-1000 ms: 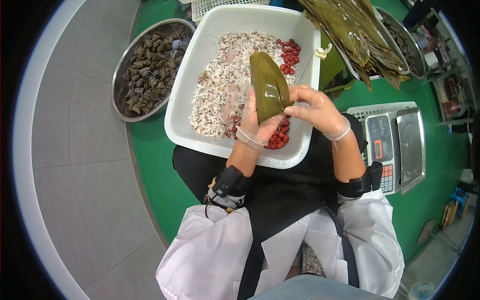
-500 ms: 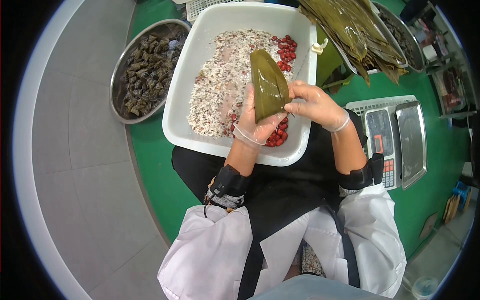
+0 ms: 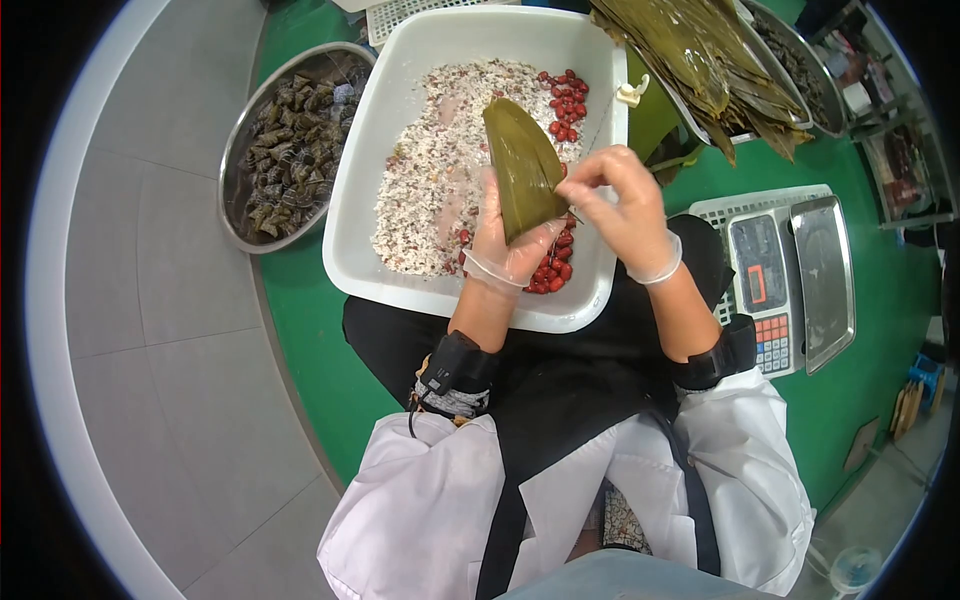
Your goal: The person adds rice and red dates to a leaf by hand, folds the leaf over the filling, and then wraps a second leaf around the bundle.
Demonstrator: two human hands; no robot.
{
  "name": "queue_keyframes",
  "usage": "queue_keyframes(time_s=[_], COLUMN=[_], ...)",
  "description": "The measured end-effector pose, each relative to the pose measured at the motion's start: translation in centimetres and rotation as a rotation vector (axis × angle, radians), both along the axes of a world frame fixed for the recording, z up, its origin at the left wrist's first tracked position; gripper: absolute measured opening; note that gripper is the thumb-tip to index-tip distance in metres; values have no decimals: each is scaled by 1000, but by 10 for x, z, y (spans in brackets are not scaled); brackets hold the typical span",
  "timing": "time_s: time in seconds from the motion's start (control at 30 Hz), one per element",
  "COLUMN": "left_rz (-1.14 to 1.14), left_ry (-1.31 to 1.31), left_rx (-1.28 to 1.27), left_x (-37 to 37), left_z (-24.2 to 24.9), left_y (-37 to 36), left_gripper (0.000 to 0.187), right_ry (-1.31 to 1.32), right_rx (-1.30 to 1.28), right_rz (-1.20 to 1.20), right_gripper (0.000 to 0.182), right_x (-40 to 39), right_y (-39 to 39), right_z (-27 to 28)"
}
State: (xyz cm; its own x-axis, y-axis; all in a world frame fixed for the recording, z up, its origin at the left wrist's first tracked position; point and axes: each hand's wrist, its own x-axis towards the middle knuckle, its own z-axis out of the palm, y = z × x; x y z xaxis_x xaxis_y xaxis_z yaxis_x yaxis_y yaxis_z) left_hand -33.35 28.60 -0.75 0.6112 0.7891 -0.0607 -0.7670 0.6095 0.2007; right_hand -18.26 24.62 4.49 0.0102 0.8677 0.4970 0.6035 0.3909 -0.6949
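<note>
My gloved left hand (image 3: pixel 505 235) is wrapped round the lower part of a folded green zongzi leaf (image 3: pixel 522 165), held above a white tub. The leaf's pointed top tilts up to the left; whatever is inside it is hidden. With thumb and forefinger together, my gloved right hand (image 3: pixel 625 205) pinches the leaf's right edge. Beneath both hands, the white tub (image 3: pixel 350 235) holds a mix of white rice and darker grains (image 3: pixel 420 200). Red dates (image 3: pixel 567 100) lie along the tub's right side, with more red dates (image 3: pixel 550 272) below the left hand.
A steel bowl (image 3: pixel 232 165) of wrapped zongzi (image 3: pixel 290 160) stands left of the tub. Stacked leaves (image 3: pixel 690 70) lie at the upper right. A digital scale (image 3: pixel 765 270) sits on the green surface (image 3: pixel 300 330) at right. A white clip-like piece (image 3: pixel 632 92) is by the tub's rim.
The folded leaf has shifted slightly left and turned, showing narrower. My right hand has drawn back from spread fingers along the leaf to a pinch at its edge.
</note>
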Motion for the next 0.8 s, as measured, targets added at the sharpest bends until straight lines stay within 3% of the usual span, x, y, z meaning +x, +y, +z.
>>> queue_keyframes(time_s=[0.03, 0.13, 0.27, 0.33, 0.47, 0.67, 0.8], left_rz=[3, -35, -14, -16, 78, 86, 77], left_ry=[1, -76, 11, 85, 141, 168, 179], left_rx=[1, -37, 61, 123, 65, 60, 45], left_x=[-1, -2, 1, 2, 3, 7, 8], left_z=[-1, -7, 2, 8, 11, 1, 3], left_y=[1, 3, 0, -4, -7, -5, -6], left_gripper=[56, 57, 59, 59, 50, 52, 54], right_ry=[127, 155, 198, 445, 674, 633, 652], right_rx=[-24, -16, -121, -428, -511, -615, -611], right_rz=[-53, -117, -90, -45, 57, 46, 62], right_gripper=[18, 24, 33, 42, 29, 17, 19], right_x=[1, 1, -9, -11, -11, -9, -6], right_y=[0, -3, -9, -9, -6, -7, -7], right_z=[0, 3, 0, -4, -6, 3, 4])
